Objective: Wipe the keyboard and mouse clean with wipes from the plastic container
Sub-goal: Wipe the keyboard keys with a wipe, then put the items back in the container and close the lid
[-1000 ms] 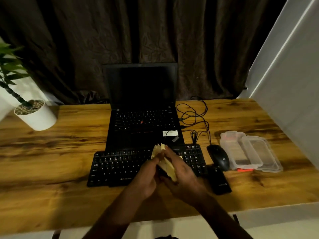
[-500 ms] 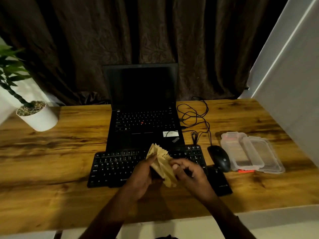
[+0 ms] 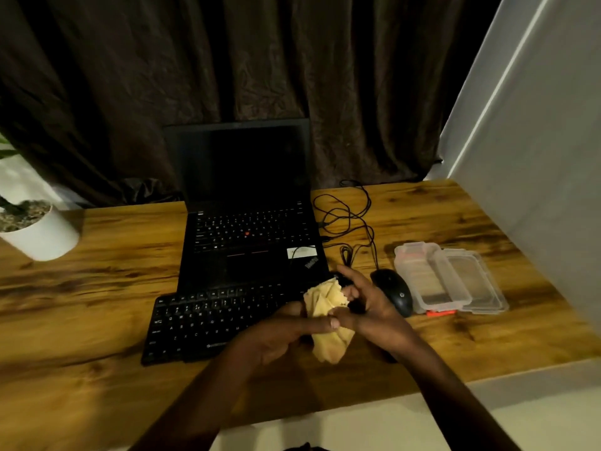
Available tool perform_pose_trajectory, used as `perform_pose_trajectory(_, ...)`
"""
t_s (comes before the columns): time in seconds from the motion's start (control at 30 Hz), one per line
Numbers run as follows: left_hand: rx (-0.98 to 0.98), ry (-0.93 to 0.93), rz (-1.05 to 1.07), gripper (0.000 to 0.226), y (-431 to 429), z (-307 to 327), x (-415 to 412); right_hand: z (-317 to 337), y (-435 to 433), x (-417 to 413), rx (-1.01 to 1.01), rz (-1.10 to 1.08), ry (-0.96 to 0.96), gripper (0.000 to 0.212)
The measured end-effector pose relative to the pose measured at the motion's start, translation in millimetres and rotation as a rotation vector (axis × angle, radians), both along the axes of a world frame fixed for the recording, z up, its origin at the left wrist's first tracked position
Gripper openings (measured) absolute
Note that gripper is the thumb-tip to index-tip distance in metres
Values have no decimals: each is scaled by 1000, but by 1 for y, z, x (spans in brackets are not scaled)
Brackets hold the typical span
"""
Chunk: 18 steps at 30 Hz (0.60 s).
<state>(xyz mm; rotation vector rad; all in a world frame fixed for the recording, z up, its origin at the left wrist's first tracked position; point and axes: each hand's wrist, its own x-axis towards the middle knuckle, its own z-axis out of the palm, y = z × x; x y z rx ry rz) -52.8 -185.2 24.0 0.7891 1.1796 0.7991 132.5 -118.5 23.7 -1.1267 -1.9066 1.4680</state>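
Observation:
A crumpled yellowish wipe (image 3: 328, 323) hangs between both hands above the right end of the black keyboard (image 3: 208, 317). My left hand (image 3: 276, 336) pinches the wipe from the left, thumb on top. My right hand (image 3: 364, 304) holds its upper right part with fingers curled. The black mouse (image 3: 395, 292) lies just right of my right hand, apart from it. The clear plastic container (image 3: 429, 278) sits open further right, its lid (image 3: 478, 281) beside it. The keyboard's right end is hidden by the hands and wipe.
An open black laptop (image 3: 247, 203) stands behind the keyboard. Tangled black cables (image 3: 344, 219) lie between laptop and container. A white plant pot (image 3: 39, 232) is at the far left. A grey wall panel (image 3: 533, 157) borders the wooden desk (image 3: 97, 288) on the right.
Both hands and the wipe have shifted right, toward the mouse. The wipe looks more opened out and hangs lower. The view itself has shifted.

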Motion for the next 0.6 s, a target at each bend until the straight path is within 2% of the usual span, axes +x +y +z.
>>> perform_pose_trajectory(0.13,70,105,-75,32,18,4,16,12,15,25,-73,72,23,31)
perform_pose_trajectory(0.2,152,255,-107,30,29,6,26,19,18,36,-64,77,-13,33)
perform_pose_trajectory(0.3,282,454,-124,32,50,7,41,27,29,55,62,72,-61,60)
perform_pose_trajectory(0.37,382,589,-117,33,65,5,53,30,37,67,125,81,-68,69)
perform_pose_trajectory(0.4,429,651,-111,34,72,5,60,30,42,72,154,70,-83,67)
perform_pose_trajectory(0.47,500,767,-79,38,87,6,75,34,52,79,244,22,-127,49)
perform_pose_trajectory(0.53,520,889,-17,48,100,10,89,38,62,87,398,-34,-164,34)
perform_pose_trajectory(0.6,490,949,31,56,110,13,100,34,78,99,605,-143,-201,31)
